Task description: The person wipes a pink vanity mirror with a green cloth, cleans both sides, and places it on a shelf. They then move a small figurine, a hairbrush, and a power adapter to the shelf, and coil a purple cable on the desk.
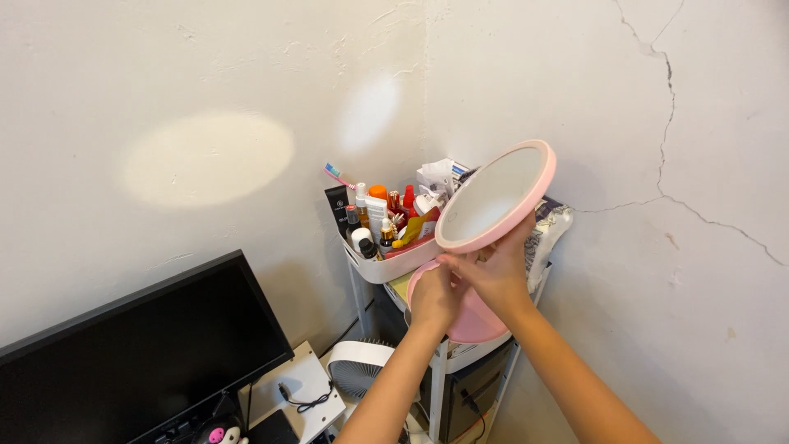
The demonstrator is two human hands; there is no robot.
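A round pink-rimmed mirror is tilted up in front of the wall corner, above its round pink base. My right hand grips the mirror's lower edge and neck from behind. My left hand holds the pink base just below it, the fingers touching those of the right hand. Both arms reach up from the bottom of the view.
A white bin of bottles, tubes and a toothbrush stands on a white shelf cart in the corner. A patterned cloth hangs at the cart's right. A black monitor and a small white fan are lower left.
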